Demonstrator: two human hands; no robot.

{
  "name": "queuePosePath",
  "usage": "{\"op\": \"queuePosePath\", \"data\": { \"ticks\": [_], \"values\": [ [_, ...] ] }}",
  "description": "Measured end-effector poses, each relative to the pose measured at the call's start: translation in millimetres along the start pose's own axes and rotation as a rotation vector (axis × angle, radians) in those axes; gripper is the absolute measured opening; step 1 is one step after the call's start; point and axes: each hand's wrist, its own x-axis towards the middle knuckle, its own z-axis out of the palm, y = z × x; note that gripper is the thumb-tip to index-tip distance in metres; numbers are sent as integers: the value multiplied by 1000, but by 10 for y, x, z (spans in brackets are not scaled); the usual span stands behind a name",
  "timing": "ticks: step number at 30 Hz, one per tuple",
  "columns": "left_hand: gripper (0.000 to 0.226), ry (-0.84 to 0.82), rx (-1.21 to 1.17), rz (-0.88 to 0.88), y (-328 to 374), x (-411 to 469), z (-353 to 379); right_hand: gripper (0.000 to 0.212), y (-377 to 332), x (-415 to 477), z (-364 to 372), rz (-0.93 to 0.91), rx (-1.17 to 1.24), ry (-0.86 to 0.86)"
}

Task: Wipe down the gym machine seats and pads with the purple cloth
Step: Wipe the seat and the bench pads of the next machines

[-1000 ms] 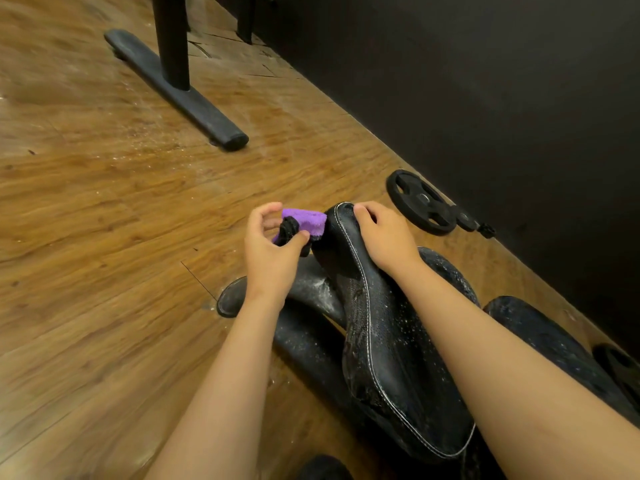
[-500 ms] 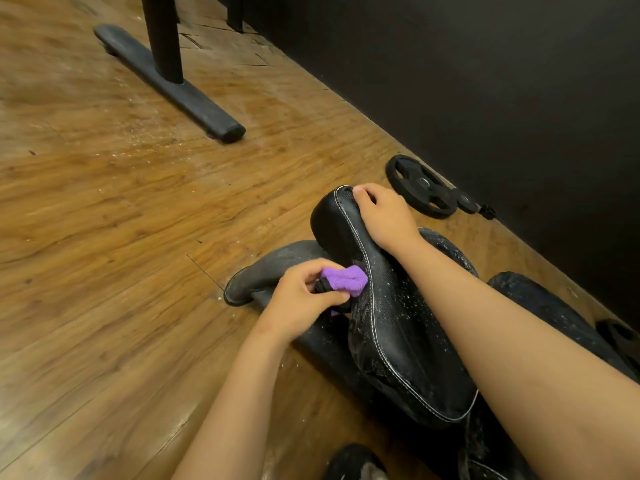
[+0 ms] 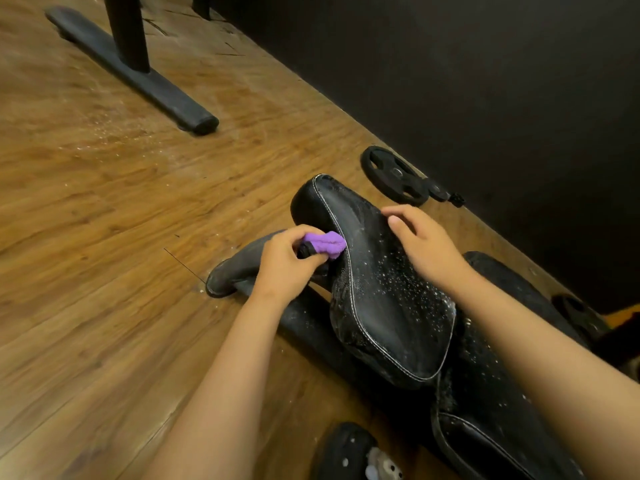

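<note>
The left hand [image 3: 282, 263] reaches in from the seat's left side, fingers curled tight round the bunched purple cloth [image 3: 325, 244], which presses against the seat [image 3: 388, 306] at its white-stitched left edge, near the narrow far end. The right hand [image 3: 422, 247] lies over the seat's top with fingers loosely extended and holding nothing; motion blur makes it unclear whether it touches. The black seat is tilted and speckled with white droplets. A weight plate [image 3: 393, 175] lies beyond the seat.
</note>
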Motion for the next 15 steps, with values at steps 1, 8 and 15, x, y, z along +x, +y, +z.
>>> {"op": "queuePosePath", "data": {
  "ticks": [1,8,15],
  "values": [
    [33,-75,11,-9,19,-37,-17,28,63,-177,-26,11,4,4],
    [35,-464,29,-97,256,-191,-223,25,242,-1120,97,18,-15,136],
    [35,-364,122,-112,327,-129,-141,27,211,-1153,287,80,-120,184]
  ]
}}
